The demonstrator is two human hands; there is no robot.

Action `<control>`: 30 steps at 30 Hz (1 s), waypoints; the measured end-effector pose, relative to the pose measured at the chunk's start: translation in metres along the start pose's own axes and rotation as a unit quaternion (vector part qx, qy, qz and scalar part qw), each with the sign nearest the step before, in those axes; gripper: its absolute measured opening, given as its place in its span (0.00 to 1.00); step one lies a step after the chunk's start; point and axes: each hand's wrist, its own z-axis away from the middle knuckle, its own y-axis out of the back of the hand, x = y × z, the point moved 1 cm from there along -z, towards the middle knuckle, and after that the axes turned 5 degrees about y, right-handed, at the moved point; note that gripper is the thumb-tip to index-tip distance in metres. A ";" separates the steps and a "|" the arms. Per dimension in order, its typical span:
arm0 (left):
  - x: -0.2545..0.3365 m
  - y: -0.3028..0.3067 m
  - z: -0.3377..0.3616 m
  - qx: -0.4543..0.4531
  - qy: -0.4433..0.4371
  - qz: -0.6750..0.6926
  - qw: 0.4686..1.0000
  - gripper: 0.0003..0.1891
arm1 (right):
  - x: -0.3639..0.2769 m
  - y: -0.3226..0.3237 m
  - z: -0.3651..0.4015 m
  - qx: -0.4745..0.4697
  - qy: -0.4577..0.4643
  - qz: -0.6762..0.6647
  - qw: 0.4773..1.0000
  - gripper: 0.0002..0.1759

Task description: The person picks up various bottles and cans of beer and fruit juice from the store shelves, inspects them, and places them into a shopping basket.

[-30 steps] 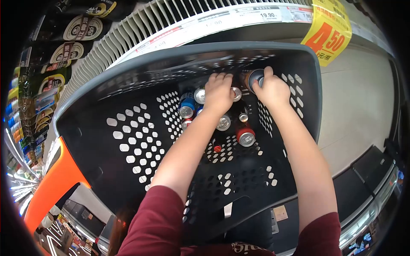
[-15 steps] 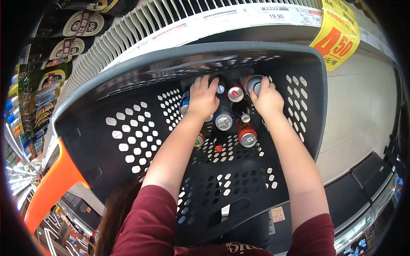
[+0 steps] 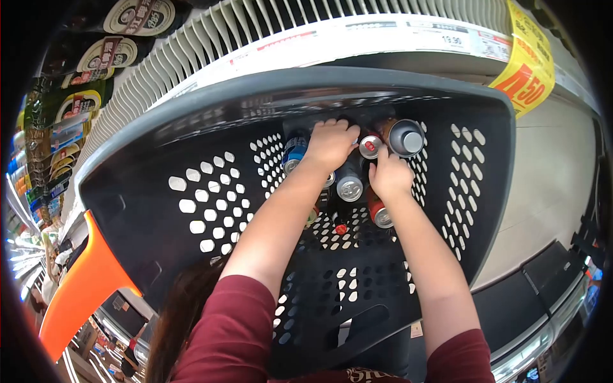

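My left hand [image 3: 332,145] is closed over the blue-capped bottle [image 3: 355,138], mostly hidden under my fingers. Left of it is a blue can [image 3: 295,150]. My right hand [image 3: 391,175] curls over the spot where a silver-capped bottle stood; the bottle is hidden beneath it. One fingertip comes up close to a red-topped can [image 3: 370,147]. A wide grey container [image 3: 405,138] stands upright to the right, apart from my hands. Between the hands is a dark can with a silver lid [image 3: 349,187]. A red can [image 3: 381,216] shows below my right hand.
All of this lies inside a black perforated shopping basket [image 3: 211,150] with an orange handle [image 3: 86,281]. A red-capped bottle [image 3: 340,228] lies nearer me. Behind runs a shelf edge with price labels [image 3: 440,39] and a yellow price sign [image 3: 530,60]. Packaged drinks [image 3: 137,16] fill the left.
My right hand has let go of the grey container and moved left and down onto the silver-capped bottle. My left hand now covers more of the blue-capped bottle. The view has shifted slightly.
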 end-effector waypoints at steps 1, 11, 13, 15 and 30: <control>-0.001 -0.002 0.000 -0.034 0.002 -0.006 0.999 0.19 | -0.006 0.006 -0.005 -0.049 -0.006 -0.003 0.999 0.30; -0.015 0.017 -0.002 0.009 0.041 -0.001 0.999 0.13 | -0.028 -0.031 -0.049 -0.094 -0.095 -0.001 0.991 0.41; -0.018 0.015 -0.006 -0.030 0.046 -0.009 0.998 0.13 | -0.032 -0.027 -0.048 -0.095 -0.104 -0.004 0.990 0.41; -0.016 0.010 -0.008 -0.031 0.040 -0.005 0.999 0.12 | -0.032 -0.026 -0.045 -0.065 -0.064 0.028 0.995 0.35; 0.005 0.021 0.013 0.011 0.058 0.027 0.998 0.24 | -0.006 0.034 0.029 0.096 0.162 -0.035 0.982 0.37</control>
